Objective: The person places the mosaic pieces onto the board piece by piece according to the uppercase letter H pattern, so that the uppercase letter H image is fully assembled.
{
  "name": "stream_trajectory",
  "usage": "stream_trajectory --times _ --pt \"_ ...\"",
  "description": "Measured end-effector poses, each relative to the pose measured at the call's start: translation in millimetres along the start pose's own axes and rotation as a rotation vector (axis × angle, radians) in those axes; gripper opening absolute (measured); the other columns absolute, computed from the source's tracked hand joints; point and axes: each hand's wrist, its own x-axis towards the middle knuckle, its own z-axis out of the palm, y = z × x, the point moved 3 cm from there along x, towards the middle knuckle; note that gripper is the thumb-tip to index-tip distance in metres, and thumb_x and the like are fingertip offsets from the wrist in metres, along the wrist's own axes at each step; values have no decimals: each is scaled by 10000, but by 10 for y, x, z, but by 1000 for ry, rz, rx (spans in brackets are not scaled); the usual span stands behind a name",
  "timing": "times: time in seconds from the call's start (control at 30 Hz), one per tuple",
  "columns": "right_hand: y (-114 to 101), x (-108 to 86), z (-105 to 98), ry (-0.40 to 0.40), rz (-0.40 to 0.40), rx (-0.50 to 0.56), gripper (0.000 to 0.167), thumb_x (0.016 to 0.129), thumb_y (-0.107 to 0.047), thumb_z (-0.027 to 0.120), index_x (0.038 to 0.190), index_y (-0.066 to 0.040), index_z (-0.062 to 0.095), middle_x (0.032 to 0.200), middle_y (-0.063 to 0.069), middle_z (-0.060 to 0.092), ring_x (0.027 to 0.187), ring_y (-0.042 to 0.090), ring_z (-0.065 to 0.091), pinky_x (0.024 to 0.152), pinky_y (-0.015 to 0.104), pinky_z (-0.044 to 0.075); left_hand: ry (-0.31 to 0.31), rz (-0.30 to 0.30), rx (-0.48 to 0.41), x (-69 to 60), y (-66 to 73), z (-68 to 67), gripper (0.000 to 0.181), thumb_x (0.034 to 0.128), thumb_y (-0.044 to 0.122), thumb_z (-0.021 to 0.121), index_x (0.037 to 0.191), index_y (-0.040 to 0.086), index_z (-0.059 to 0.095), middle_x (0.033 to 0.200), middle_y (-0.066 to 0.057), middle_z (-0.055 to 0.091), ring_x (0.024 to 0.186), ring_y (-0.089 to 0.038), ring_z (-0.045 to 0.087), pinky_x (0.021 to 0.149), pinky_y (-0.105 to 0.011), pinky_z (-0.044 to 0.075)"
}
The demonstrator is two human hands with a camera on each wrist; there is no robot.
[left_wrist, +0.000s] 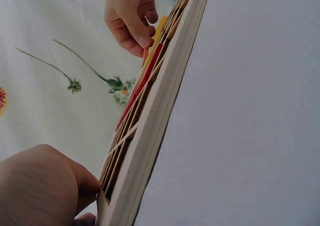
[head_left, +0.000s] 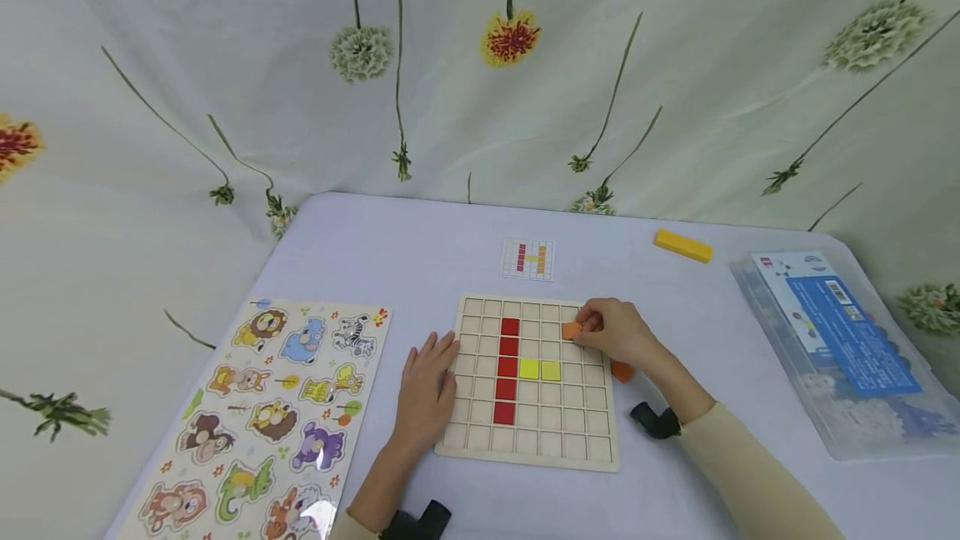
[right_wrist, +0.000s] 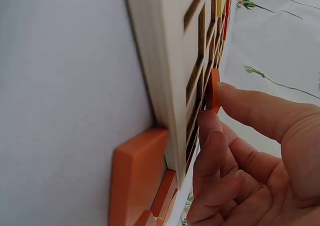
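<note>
A wooden grid board [head_left: 527, 442] lies on the table, with a column of red tiles [head_left: 507, 367] and two yellow tiles [head_left: 539, 370] in its cells. My right hand [head_left: 617, 332] pinches a square orange tile [head_left: 572, 331] between thumb and fingers over the upper right cells; the right wrist view shows this tile [right_wrist: 215, 90] tilted at the grid. Against the board's left edge rests my left hand [head_left: 425, 392], its fingers extended and touching the frame. More orange tiles [right_wrist: 137, 176] lie beside the board's right edge, partly hidden in the head view by the right hand.
Behind the board lies a small pattern card [head_left: 528, 259] with red, yellow and orange squares. An animal puzzle board [head_left: 285, 386] is at the left. A yellow bar [head_left: 682, 246] sits at the back right, near a clear plastic box [head_left: 847, 357] with a blue label.
</note>
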Motion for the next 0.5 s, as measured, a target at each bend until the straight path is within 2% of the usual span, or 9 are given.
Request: stream_trajectory --times 0.27,0.5 --pt "9 -56 -57 22 13 -1 242 829 -133 756 1022 -19 666 816 39 611 739 154 535 659 251 450 1 4 -4 6 10 8 438 894 -20 539 1330 -22 572 1446 -162 519 1421 -395 360 1163 -613 175" --pt "53 -265 -301 107 6 53 275 859 -146 726 1092 -13 662 875 64 641 767 174 542 596 250 455 -6 -4 1 9 1 9 442 894 -13 538 1335 -21 568 1452 -157 514 1427 -388 353 1169 -604 172"
